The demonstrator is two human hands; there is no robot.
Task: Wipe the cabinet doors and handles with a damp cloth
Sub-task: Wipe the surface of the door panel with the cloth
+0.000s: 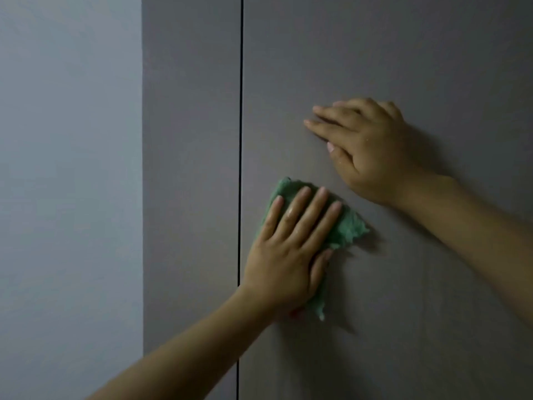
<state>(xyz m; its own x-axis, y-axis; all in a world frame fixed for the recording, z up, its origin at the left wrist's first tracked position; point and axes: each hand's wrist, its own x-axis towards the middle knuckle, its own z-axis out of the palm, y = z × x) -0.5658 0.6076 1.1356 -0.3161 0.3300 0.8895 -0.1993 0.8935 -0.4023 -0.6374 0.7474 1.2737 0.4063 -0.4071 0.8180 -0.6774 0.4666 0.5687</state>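
A flat grey cabinet door (403, 53) fills the right of the view. My left hand (291, 246) lies flat on a crumpled green cloth (346, 229), fingers straight, pressing it against the door just right of the dark vertical gap. The cloth sticks out above the fingertips, to the right and below the palm. My right hand (366, 148) rests flat on the same door above and to the right of the cloth, fingers pointing left. No handle shows in the view.
A narrower grey panel (190, 168) stands left of the dark gap (240, 140). Further left is a pale blue-grey wall (69, 168). The light is dim.
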